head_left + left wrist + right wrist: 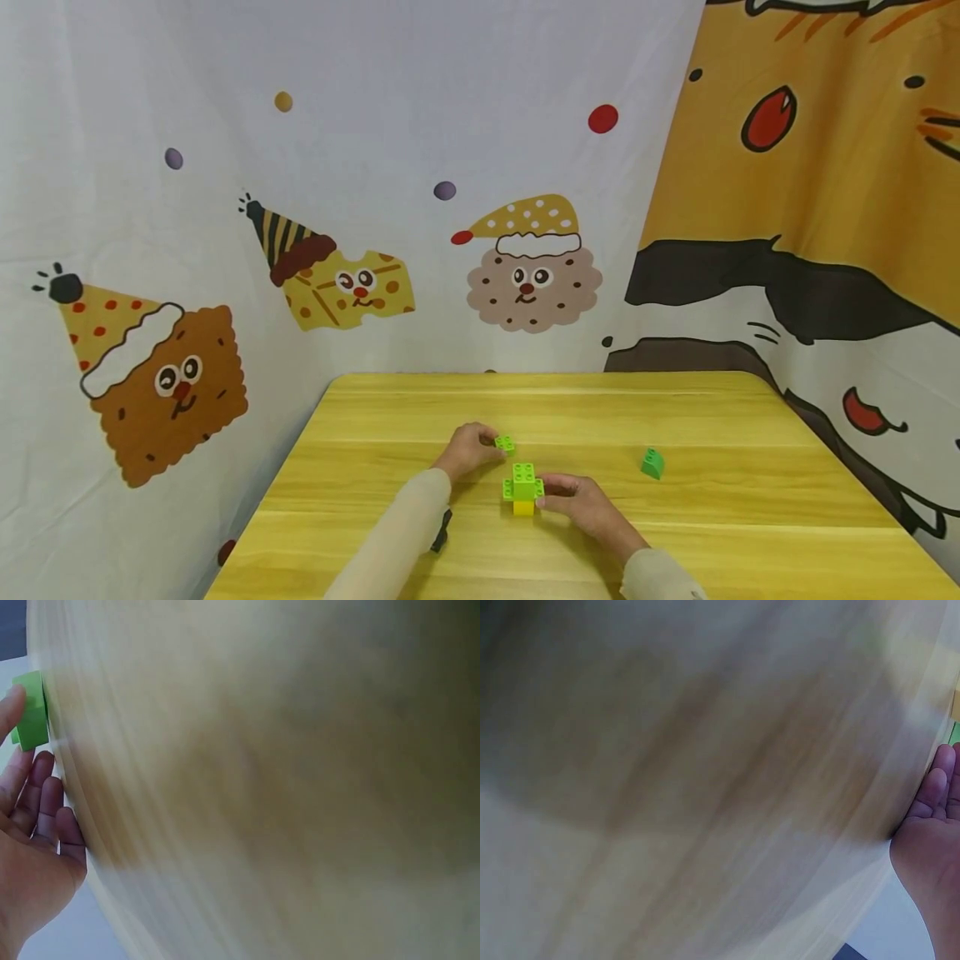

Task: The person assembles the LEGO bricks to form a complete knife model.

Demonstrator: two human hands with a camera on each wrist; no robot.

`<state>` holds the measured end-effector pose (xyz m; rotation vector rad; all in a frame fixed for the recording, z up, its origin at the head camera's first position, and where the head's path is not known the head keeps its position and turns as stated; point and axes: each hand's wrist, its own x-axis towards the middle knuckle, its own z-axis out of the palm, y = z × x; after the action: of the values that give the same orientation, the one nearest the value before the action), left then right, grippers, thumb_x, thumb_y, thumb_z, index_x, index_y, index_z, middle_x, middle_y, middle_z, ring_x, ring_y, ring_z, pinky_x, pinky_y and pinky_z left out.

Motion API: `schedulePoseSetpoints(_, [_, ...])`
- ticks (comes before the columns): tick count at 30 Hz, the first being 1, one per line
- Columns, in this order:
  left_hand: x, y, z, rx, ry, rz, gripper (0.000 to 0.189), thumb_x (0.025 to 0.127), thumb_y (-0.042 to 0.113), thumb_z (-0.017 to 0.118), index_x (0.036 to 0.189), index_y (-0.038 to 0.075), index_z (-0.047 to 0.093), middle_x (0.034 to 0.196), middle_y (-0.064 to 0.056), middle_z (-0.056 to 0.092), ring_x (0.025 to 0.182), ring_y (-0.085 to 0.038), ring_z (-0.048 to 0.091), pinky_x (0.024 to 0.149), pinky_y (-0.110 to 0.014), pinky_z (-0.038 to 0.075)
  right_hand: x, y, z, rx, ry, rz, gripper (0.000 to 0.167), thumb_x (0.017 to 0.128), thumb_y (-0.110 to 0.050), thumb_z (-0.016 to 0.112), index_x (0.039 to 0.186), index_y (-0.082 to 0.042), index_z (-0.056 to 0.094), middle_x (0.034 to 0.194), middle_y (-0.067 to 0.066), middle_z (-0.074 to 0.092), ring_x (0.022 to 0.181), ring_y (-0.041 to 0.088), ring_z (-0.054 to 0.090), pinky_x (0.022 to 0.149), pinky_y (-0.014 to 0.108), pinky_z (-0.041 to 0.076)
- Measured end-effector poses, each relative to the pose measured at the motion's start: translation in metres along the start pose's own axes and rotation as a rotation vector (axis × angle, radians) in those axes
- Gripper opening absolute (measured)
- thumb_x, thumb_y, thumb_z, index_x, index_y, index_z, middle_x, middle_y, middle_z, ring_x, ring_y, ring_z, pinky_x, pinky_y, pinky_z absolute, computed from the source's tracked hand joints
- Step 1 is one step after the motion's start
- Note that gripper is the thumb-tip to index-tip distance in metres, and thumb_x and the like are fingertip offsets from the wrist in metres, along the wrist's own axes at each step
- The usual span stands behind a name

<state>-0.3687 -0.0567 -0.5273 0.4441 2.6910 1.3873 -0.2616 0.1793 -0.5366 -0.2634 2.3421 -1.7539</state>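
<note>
My left hand pinches a light green toy brick with studs on top, beyond the stack. In the left wrist view that green brick sits between thumb and index finger, while the other fingers curl loosely below. With thumb and index finger, my right hand grips the right side of an upright brick stack. This stack has a yellow brick at the bottom, light green above, and a green piece jutting out on each side. In the right wrist view only part of the right hand shows.
A darker green sloped brick lies on the wooden table, right of the right hand. A small black object lies by the left forearm, partly covered by the sleeve. A printed curtain hangs behind the table.
</note>
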Motion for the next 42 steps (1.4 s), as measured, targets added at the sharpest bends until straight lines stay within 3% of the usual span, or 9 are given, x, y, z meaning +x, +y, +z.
schedulePoseSetpoints(14, [-0.006,-0.001,-0.008,-0.07,0.012,-0.051,0.036,0.084,0.025,0.082,0.112,0.007,0.07,0.102,-0.003,0.066,0.098,-0.022,0.06,0.088,-0.045,0.05,-0.003,-0.004,0.001,-0.005,0.004,0.013,0.052,0.086,-0.03,0.079,0.128,-0.002,0.065,0.121,0.013,0.067,0.11,0.027,0.061,0.093,0.045,0.05])
schedulePoseSetpoints(24, [-0.007,0.002,-0.013,-0.145,0.021,-0.002,0.021,0.086,0.021,0.079,0.102,0.01,0.072,0.094,0.001,0.067,0.091,-0.018,0.06,0.084,-0.041,0.05,-0.005,-0.006,0.001,-0.001,0.024,0.014,0.05,0.086,-0.027,0.079,0.127,-0.002,0.066,0.122,0.015,0.066,0.11,0.029,0.062,0.094,0.047,0.05])
schedulePoseSetpoints(42, [-0.021,0.022,-0.018,-0.194,0.026,0.067,0.025,0.089,0.032,0.077,0.104,0.014,0.07,0.096,0.002,0.066,0.091,-0.018,0.058,0.076,-0.035,0.051,-0.005,-0.007,0.001,-0.012,0.014,0.006,0.051,0.087,-0.03,0.078,0.128,-0.002,0.065,0.124,0.015,0.066,0.111,0.03,0.061,0.094,0.047,0.049])
